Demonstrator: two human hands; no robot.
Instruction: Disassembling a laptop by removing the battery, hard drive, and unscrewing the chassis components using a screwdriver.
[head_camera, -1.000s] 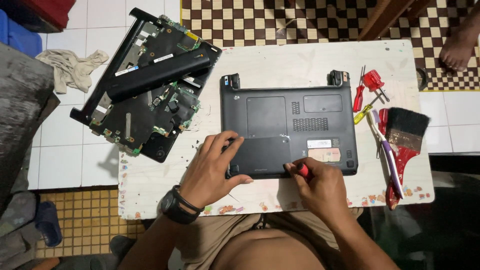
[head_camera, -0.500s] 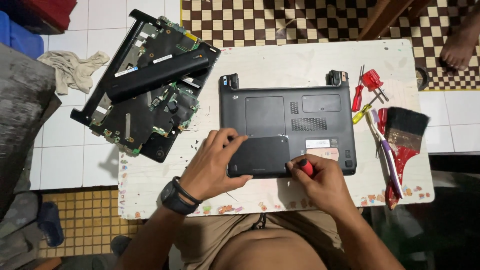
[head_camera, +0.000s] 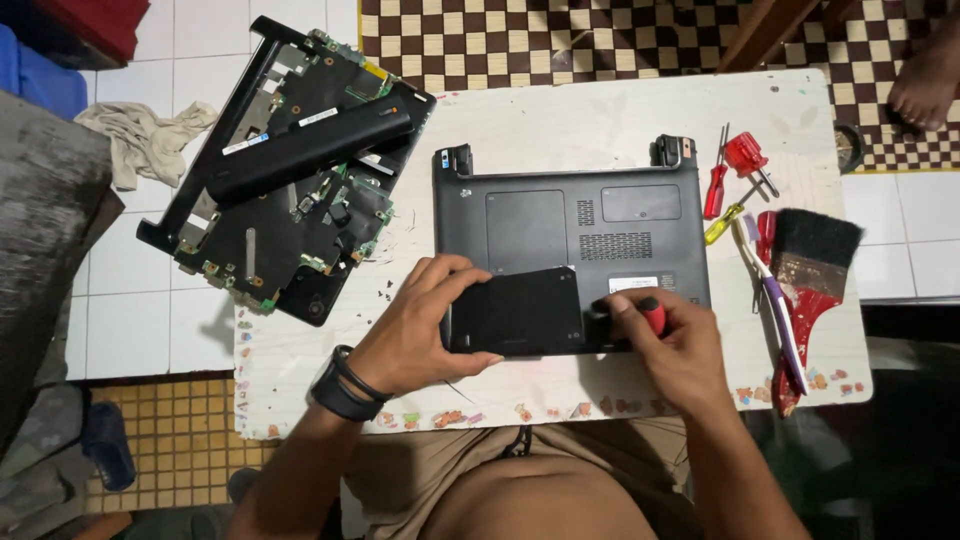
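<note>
A small black laptop lies bottom-up on a white table. My left hand grips the left edge of a black cover panel at the laptop's near edge; the panel looks slightly lifted. My right hand is closed around a red-handled screwdriver, its tip hidden at the panel's right side. A dark band circles my left wrist.
A dismantled laptop chassis with bare circuit boards and a long black battery overhangs the table's left corner. Right of the laptop lie red screwdrivers, a purple tool and a red paintbrush. A person's foot rests top right.
My left hand shifted onto the cover panel's left edge and the panel has come up from its recess. My right hand with the screwdriver moved slightly right.
</note>
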